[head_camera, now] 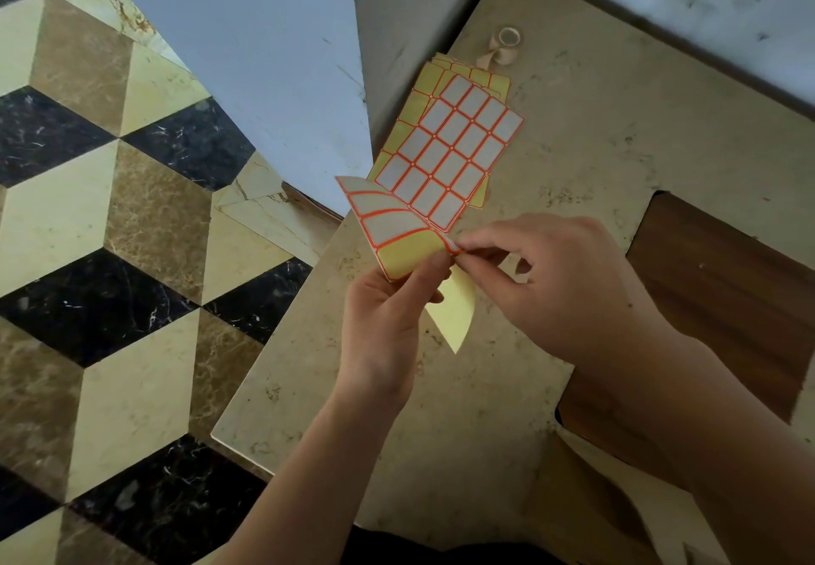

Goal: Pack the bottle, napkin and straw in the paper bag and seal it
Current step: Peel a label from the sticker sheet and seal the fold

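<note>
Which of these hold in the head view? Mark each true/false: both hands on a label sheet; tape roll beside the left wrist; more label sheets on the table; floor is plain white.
1. Both hands, left hand and right hand, hold the bent label sheet. True.
2. The tape roll lies beside the left wrist. False: it sits at the far table edge.
3. A stack of label sheets rests on the table. True.
4. The floor is plain white. False: patterned marble tiles.

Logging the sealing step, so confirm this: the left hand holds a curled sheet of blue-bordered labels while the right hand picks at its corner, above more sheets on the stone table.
Wrong in one respect: the head view shows the held label sheet has red-orange borders, not blue. The left hand holds it, the right hand picks at its corner, and more sheets lie on the stone table.
</note>
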